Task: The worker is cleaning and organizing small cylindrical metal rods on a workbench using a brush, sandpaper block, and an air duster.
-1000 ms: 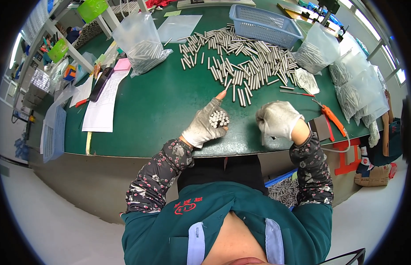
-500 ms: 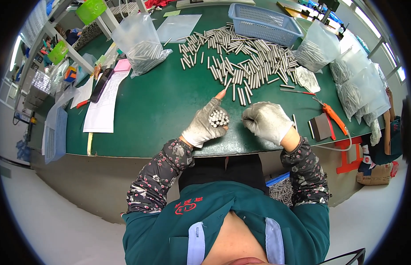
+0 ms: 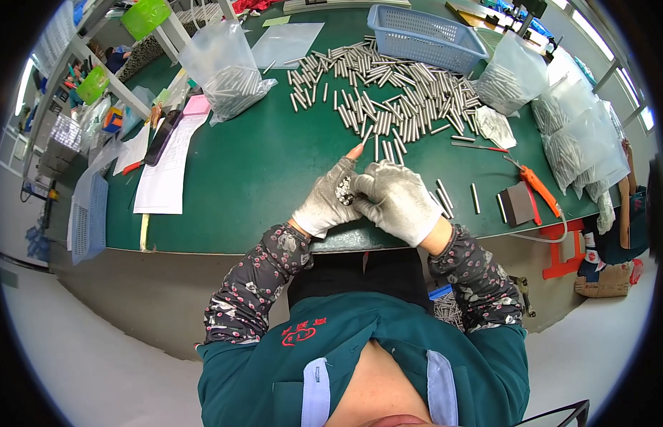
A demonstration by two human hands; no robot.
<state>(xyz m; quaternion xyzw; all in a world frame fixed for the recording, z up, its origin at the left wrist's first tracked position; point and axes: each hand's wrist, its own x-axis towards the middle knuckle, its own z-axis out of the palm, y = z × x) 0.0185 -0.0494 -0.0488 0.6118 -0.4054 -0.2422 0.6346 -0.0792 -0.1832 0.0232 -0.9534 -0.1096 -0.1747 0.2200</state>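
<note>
My left hand [image 3: 321, 204], in a whitish glove with bare fingertips, is closed around a bundle of short metal pins [image 3: 343, 188], whose round ends face up. Against the bundle's right side rests my gloved right hand [image 3: 399, 201], fingers curled together; whatever is in its fingertips is hidden. Beyond both hands spreads a big loose heap of steel pins [image 3: 424, 92]. A few single pins [image 3: 445, 198] lie on the green table [image 3: 239, 171] just right of my right hand.
A blue plastic basket [image 3: 427, 44] stands behind the heap. Clear bags of pins [image 3: 228, 82] sit left, and more bags [image 3: 513, 78] right. An orange-handled tool [image 3: 539, 191], a dark block [image 3: 518, 204] and a crumpled cloth [image 3: 494, 127] lie right; papers [image 3: 164, 171] lie left.
My right hand has moved left, from beside the bundle to touching it, and now covers part of the pin ends. Pins formerly under it show on the table. My left hand has stayed put.
</note>
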